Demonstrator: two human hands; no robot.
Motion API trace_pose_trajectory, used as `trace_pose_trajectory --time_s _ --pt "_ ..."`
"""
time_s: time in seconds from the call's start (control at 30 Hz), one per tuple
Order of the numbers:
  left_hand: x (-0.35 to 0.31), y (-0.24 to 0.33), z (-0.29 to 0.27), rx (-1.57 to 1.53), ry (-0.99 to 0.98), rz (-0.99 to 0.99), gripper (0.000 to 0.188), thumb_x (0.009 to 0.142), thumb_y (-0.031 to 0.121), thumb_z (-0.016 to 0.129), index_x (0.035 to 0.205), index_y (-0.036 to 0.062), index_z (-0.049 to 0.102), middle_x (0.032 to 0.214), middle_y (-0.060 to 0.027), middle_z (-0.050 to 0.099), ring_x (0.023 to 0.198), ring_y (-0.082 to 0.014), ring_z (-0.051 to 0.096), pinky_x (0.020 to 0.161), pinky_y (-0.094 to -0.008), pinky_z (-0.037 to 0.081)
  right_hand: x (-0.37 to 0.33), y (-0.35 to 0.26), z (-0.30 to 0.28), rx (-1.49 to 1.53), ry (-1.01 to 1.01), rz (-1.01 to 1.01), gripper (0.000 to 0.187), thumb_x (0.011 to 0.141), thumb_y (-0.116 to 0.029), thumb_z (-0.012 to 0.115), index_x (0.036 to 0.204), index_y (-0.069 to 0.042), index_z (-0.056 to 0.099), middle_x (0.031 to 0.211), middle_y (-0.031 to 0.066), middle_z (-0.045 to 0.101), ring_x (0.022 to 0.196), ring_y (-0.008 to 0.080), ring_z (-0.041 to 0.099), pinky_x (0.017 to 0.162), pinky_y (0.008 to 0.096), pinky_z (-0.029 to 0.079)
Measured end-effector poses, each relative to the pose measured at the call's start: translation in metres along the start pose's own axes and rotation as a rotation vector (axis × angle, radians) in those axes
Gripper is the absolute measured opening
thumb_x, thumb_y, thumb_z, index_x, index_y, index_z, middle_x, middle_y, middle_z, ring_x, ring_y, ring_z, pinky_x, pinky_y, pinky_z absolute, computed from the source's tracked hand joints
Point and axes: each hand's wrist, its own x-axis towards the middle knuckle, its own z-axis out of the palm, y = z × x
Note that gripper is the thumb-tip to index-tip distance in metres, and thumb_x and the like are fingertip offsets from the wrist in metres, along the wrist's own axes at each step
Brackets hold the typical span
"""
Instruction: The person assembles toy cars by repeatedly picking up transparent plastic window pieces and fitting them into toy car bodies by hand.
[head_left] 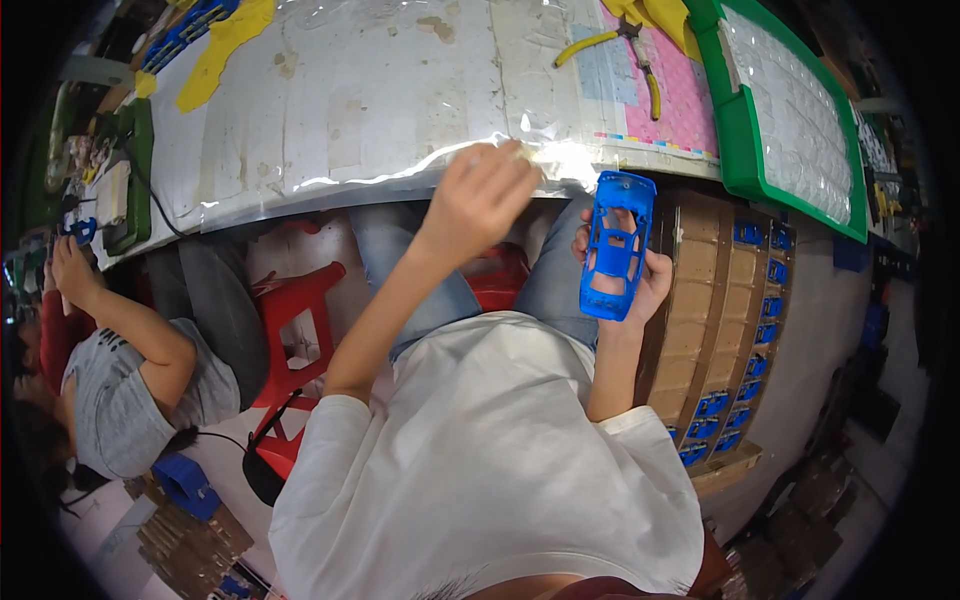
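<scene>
A blue plastic toy car body shell (613, 250), with open window and roof gaps, stands lengthwise in my right hand (652, 285). My fingers and thumb close around its sides, just off the table's front edge. My left hand (483, 195) is over the table's front edge, left of the shell, its fingers curled together. Whatever may be between the left fingertips is lost in the glare and too small to name.
Pliers with yellow handles (652, 85) lie on pink sheeting on the white table (380, 95). A green tray (738, 130) stands at the right. Beside my right arm, a divided cardboard box (690, 290) holds several blue shells. A co-worker (140, 390) sits at the left, near a red stool (300, 310).
</scene>
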Motion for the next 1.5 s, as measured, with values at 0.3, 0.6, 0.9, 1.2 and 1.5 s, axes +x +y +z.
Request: trace_pose_trajectory --time_s 0.3,0.6,0.9,1.2,1.5 --pt "-0.024 0.026 0.001 -0.034 0.063 0.058 0.018 0.069 0.007 0.059 0.087 0.0034 0.061 0.087 -0.0050 0.057 0.091 -0.0193 0.055 0.075 -0.0305 0.044 -0.001 -0.006 0.002 -0.067 0.020 -0.061 0.065 0.072 -0.035 0.048 0.126 -0.001 0.039 0.116 0.0280 0.043 0.087 0.0310 0.048 0.079 0.0344 0.038" --pt "-0.050 0.044 -0.019 -0.268 -0.329 0.197 0.031 0.063 0.008 0.060 0.094 0.0029 0.061 0.088 -0.0047 0.057 0.085 -0.0183 0.054 0.068 -0.0276 0.043 -0.006 -0.011 0.009 -0.103 0.075 -0.103 0.068 0.072 -0.037 0.047 0.128 0.000 0.035 0.116 0.0278 0.042 0.085 0.0292 0.047 0.078 0.0341 0.036" --pt "-0.054 0.042 -0.002 -0.184 -0.444 0.262 0.023 0.068 0.010 0.058 0.089 -0.0001 0.061 0.084 -0.0039 0.055 0.083 -0.0159 0.052 0.069 -0.0267 0.041 -0.002 -0.010 0.013 -0.097 0.048 -0.073 0.068 0.072 -0.037 0.048 0.128 0.001 0.035 0.116 0.0265 0.043 0.085 0.0283 0.047 0.078 0.0329 0.036" --pt "-0.038 0.061 -0.025 -0.149 0.106 0.214 0.021 0.070 0.008 0.064 0.091 0.0068 0.065 0.084 0.0000 0.057 0.076 -0.0135 0.053 0.062 -0.0234 0.039 -0.005 -0.010 0.007 -0.124 0.044 -0.101 0.062 0.077 -0.038 0.044 0.126 0.000 0.038 0.118 0.0271 0.043 0.084 0.0289 0.050 0.077 0.0340 0.039" --pt "-0.015 0.087 -0.025 -0.344 0.171 0.155 0.023 0.065 0.011 0.063 0.088 0.0113 0.065 0.087 0.0018 0.059 0.079 -0.0131 0.053 0.064 -0.0242 0.039 -0.006 -0.003 0.024 -0.268 0.063 -0.052 0.057 0.085 -0.042 0.033 0.123 0.000 0.039 0.114 0.0239 0.046 0.082 0.0272 0.054 0.070 0.0325 0.047"
